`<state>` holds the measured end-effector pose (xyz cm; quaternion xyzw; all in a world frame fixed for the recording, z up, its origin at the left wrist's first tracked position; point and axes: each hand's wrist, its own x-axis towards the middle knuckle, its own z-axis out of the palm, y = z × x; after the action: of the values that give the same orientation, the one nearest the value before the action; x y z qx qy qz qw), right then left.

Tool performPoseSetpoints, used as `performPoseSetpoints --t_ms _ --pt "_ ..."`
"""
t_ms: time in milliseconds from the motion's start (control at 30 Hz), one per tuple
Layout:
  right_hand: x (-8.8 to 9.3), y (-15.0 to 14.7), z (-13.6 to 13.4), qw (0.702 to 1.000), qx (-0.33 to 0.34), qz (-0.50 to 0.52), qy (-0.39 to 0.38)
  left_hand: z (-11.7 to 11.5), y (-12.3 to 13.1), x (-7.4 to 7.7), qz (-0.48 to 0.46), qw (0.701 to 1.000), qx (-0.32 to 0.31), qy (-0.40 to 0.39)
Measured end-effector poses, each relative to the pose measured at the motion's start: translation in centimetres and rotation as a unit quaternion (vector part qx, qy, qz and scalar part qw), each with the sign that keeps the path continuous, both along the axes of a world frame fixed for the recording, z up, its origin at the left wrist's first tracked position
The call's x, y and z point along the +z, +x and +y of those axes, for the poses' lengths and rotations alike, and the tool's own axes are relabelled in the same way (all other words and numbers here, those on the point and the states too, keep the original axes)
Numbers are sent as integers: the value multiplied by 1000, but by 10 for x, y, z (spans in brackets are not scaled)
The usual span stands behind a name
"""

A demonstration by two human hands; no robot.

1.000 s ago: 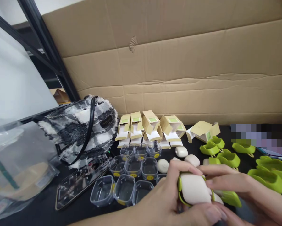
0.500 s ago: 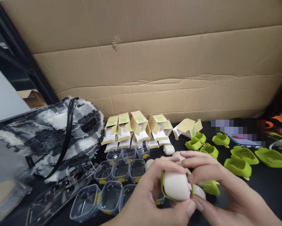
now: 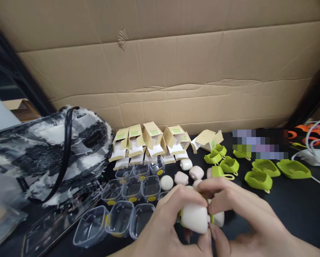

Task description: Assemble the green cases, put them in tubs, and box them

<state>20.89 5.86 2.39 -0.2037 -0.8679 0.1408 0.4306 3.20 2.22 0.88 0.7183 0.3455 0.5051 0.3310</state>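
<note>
White and smooth, the little case (image 3: 194, 217) looks light, hard and slippery, best held by its sides, as the left hand (image 3: 172, 223) and right hand (image 3: 241, 212) pinch it above the desk (image 3: 296, 203).

The fingers (image 3: 179, 197) hide part of the white piece (image 3: 194, 217). Left edge cuts the plastic bag (image 3: 3, 223). One item (image 3: 258, 143), far right, is blurred.

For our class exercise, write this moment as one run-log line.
left hand: holds white piece | right hand: at green sleeve | nearby: clear cups
</note>
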Motion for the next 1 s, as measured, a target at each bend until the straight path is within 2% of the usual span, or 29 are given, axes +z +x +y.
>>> performPoseSetpoints --t_ms 133,233,333,433,500,600,733,833,1000 --pt "1 -2 0 1000 -17 7 17 -2 3 12 27 999 31 32" --pt "3 -2 1 1000 -15 16 12 -1 4 11 5 999 32 22" --pt "6 0 4 1000 -15 7 -6 2 3 3 -96 992 -41 -76" --pt "8 4 9 999 -1 -29 -27 4 1 -4 -185 959 -134 -170" --pt "8 6 11 999 -2 -38 -30 6 -1 -7 -221 940 -182 -187" --pt "10 7 15 999 -16 -47 -2 7 -3 -8 -225 933 -191 -206" --pt "17 10 17 996 -28 -68 57 7 -4 2 -181 939 -182 -230" --pt "24 12 18 996 -17 -63 66 6 -5 15 -159 942 -168 -244" --pt "31 14 17 997 40 -21 -56 5 -9 28 -147 938 -171 -264"
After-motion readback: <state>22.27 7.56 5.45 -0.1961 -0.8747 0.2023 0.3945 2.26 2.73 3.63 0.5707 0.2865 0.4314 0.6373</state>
